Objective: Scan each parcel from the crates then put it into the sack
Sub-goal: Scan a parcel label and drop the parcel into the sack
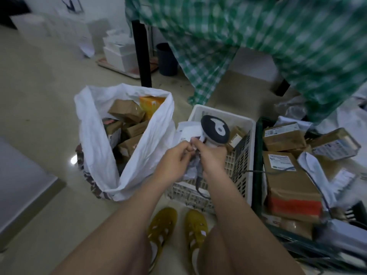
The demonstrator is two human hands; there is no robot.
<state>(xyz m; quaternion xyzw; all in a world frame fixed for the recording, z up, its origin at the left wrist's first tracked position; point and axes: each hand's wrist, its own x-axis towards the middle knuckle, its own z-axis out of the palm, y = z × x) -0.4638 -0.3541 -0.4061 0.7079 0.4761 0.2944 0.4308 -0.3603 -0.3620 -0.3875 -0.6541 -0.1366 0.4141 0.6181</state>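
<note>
Both hands pinch a parcel between sack and white crate.

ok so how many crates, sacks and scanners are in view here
crates: 2, the white crate and the dark green crate
sacks: 1, the white sack
scanners: 1, the scanner in the right hand
total: 4
</note>
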